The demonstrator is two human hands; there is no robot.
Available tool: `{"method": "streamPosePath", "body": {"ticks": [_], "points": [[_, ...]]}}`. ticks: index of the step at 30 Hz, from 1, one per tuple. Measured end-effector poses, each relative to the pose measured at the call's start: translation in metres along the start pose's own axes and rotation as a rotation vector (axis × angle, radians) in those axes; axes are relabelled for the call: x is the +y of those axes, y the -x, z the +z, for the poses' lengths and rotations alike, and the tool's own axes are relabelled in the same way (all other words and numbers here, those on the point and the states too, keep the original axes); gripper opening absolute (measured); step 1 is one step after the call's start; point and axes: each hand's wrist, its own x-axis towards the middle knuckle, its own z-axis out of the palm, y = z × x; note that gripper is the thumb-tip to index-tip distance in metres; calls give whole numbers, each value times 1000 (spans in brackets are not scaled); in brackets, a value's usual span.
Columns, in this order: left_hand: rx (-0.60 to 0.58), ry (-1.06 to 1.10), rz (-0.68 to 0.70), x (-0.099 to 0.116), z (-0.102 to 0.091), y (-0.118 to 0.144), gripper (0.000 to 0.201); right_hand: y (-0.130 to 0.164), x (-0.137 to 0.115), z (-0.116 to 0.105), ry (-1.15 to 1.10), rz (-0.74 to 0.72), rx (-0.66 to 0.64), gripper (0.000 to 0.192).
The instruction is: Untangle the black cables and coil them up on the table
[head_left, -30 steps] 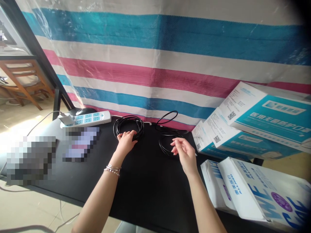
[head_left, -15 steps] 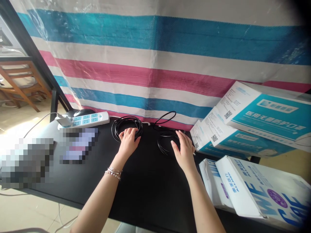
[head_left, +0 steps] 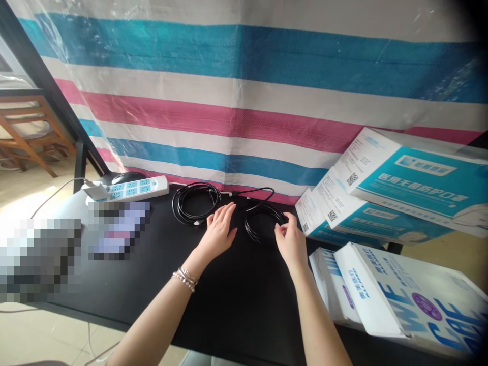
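Two coils of black cable lie on the black table. The left black coil (head_left: 182, 219) has a small light-coloured connector showing at its lower edge. My left hand (head_left: 219, 233) hovers just right of that coil, fingers stretched out, holding nothing. At the right edge of the second black cable coil (head_left: 249, 229), my right hand (head_left: 292, 241) is closed, thumb and forefinger pinched on the cable. The exact grip is partly hidden by the fingers. A loose loop of this cable rises behind the coil.
A white power strip (head_left: 152, 187) with a plugged-in adapter sits at the back left, near a dark mouse (head_left: 127, 177). Blue-and-white mask boxes (head_left: 423, 178) and white cartons (head_left: 381, 295) crowd the right. A striped plastic sheet (head_left: 229, 91) hangs behind the table (head_left: 236, 305).
My left hand has moved right, off the left coil. My right hand's fingers, spread over the right coil before, have closed at its edge. The view has shifted slightly.
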Motion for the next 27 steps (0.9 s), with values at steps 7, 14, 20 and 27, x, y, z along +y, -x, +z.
{"method": "streamPosePath", "body": {"ticks": [7,14,20,27], "points": [[-166,55,114,16,11,4,58,-1,-2,-3,1,30,-3,43],[-253,12,195,21,10,8,37,-4,2,-1,-166,109,66,36],[-282,145,216,19,13,9,28,-8,3,-3,-297,291,148,46],[-320,70,222,21,10,9,40,-10,8,0,-456,403,87,64]]}}
